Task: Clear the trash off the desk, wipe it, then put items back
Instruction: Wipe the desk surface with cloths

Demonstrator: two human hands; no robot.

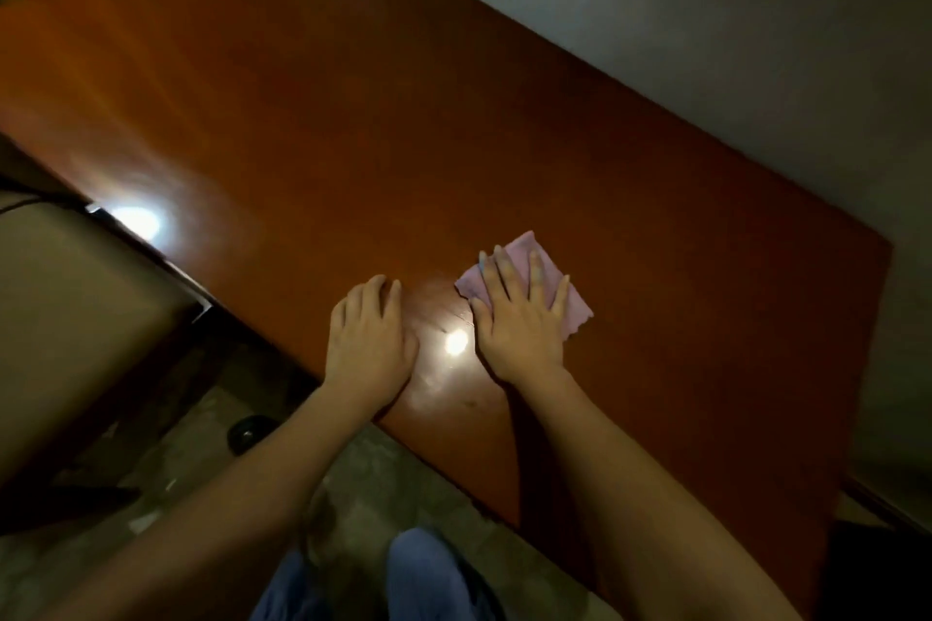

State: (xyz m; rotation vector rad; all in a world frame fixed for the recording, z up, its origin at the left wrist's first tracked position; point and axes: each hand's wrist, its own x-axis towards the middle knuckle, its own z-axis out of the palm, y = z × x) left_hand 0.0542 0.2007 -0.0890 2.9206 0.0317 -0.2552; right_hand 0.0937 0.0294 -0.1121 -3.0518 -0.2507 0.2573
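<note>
Head view over a reddish wooden desk (353,141), right hand (522,318) pressed flat with straight spread fingers on a pink cloth (524,250) near the front edge, left hand (370,338) resting open and palm-down just beside it, holding nothing, chair (65,318) at left

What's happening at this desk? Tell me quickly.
A person is wiping the wooden desk. The right hand presses a pink cloth flat on the surface with spread fingers. The left hand rests on the desk near its front edge, fingers relaxed. No trash or other items show on the visible desktop.
</note>
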